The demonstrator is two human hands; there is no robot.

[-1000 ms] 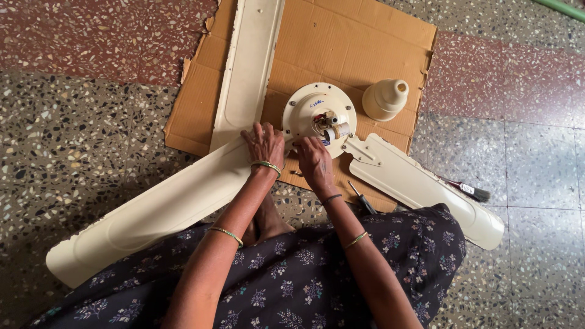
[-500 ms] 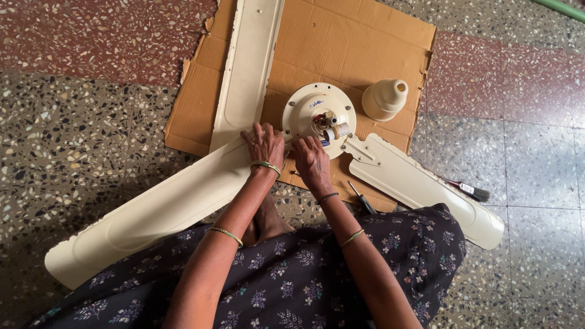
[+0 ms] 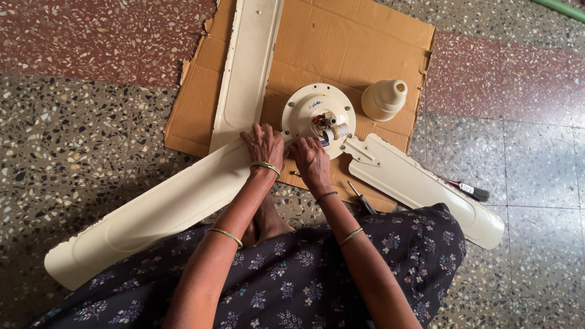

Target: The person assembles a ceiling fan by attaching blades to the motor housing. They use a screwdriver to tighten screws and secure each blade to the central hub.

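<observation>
Now both hands (image 3: 289,152) flat, unclenched: left on smooth cream blade (image 3: 164,207), right on round motor housing (image 3: 317,109)

Cream fan motor (image 3: 317,116) on cardboard, long cream blade (image 3: 158,210) lying flat alongside

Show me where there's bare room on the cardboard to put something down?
The cardboard is bare along its top, between the upright blade and the cream cone cap. It is crowded at the motor hub, where the left hand and right hand rest.
</observation>
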